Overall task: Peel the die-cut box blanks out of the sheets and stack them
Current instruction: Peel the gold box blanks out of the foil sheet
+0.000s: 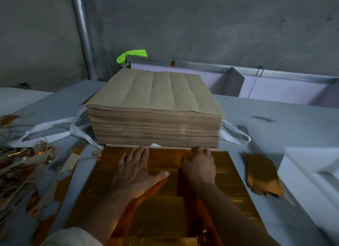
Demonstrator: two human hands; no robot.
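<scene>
A worker leans over a grey surface [266,113] with both hands on a gold foil sheet [161,209] that lies flat just in front of them, its far edge against the foot of a tall stack of sheets [156,124] turned brown side up. The left hand [135,170] is spread wide, palm down and thumb out, pressing on the middle of the gold sheet. The right hand [199,167] sits just beside it with its fingers bent over the sheet's far edge; whether they pinch the edge or only press on it cannot be told from here. A pale sleeve [73,236] shows at the left forearm. To the worker's right, a short way from the sheet, a low pile of gold blanks [262,174] rests on the surface near a white box [311,165]. On the left lies a loose heap of brown and gold scrap strips [20,168]. White straps [55,124] trail out from under the tall stack on both sides. Behind it, something bright green [132,55] sits on a metal rail, and a grey pipe [82,31] runs up the concrete wall
</scene>
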